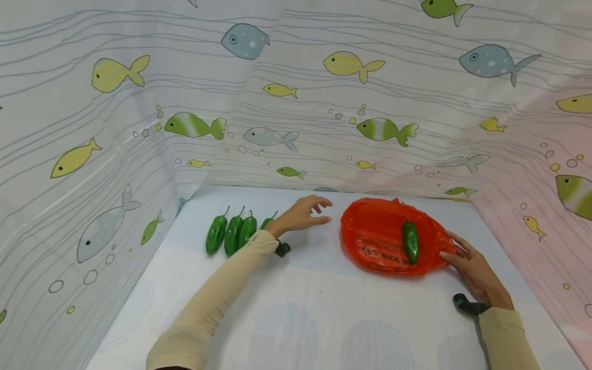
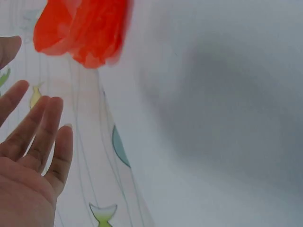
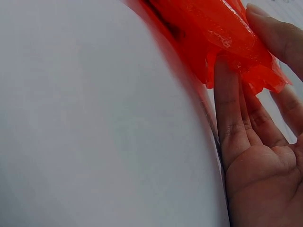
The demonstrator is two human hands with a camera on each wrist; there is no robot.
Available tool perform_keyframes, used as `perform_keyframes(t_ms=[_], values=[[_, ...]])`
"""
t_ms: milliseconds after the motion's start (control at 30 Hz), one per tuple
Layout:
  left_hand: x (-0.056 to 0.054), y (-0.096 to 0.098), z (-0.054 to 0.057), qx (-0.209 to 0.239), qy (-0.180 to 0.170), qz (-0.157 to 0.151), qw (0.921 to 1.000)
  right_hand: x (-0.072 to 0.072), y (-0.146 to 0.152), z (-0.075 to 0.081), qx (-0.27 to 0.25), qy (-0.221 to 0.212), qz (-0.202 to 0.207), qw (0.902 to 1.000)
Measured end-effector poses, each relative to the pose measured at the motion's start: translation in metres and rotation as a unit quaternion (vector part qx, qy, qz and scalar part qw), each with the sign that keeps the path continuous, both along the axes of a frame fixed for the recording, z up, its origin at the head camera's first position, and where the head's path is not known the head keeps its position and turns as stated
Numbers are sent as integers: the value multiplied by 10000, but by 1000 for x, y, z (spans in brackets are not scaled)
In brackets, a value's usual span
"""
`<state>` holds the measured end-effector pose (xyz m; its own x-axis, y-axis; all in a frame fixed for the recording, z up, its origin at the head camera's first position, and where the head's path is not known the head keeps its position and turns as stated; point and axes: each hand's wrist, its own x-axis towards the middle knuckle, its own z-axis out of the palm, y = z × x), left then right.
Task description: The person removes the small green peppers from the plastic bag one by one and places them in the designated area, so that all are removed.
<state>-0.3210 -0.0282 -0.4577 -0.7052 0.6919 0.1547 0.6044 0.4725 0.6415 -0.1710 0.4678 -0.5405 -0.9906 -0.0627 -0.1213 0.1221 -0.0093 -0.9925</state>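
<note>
A red plastic bag lies spread wide on the table, with dark printing on it. Inside it, toward the right, is one green chili pepper. My right hand holds the bag's right edge, thumb on top and fingers underneath; the right wrist view has the red plastic between them. Left of the bag, my left hand hovers with loosely bent fingers and holds nothing. Its spread fingers also show in the left wrist view, apart from the bag.
Several more green chili peppers lie in a row on the white table, left of the bag. My left forearm partly covers the rightmost ones. A fish-patterned sheet stands around the table's back and sides.
</note>
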Motion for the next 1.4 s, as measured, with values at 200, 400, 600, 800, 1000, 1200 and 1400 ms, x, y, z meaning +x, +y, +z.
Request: perform_keyframes(t_ms=[200,400,600,800,1000,1200,1400], values=[[0,35,2,126,-54,-239,9996,1,0,3,58,-33,-58,10000],[0,68,2,304,-153,-494,9982,1,-1,5,249,-110,-119,9996],[5,96,0,410,-419,-629,9963,3,0,5,303,-202,-112,9993],[6,118,-3,356,-531,-577,9963,2,-2,6,465,-288,-218,9983],[5,136,-15,246,-583,-445,9970,3,-1,10,369,-243,-120,9990],[9,154,-22,200,-784,-133,9966,-1,-4,9,582,-348,-220,9975],[22,178,-22,84,-819,-65,9966,0,-4,6,429,-260,-186,9986]])
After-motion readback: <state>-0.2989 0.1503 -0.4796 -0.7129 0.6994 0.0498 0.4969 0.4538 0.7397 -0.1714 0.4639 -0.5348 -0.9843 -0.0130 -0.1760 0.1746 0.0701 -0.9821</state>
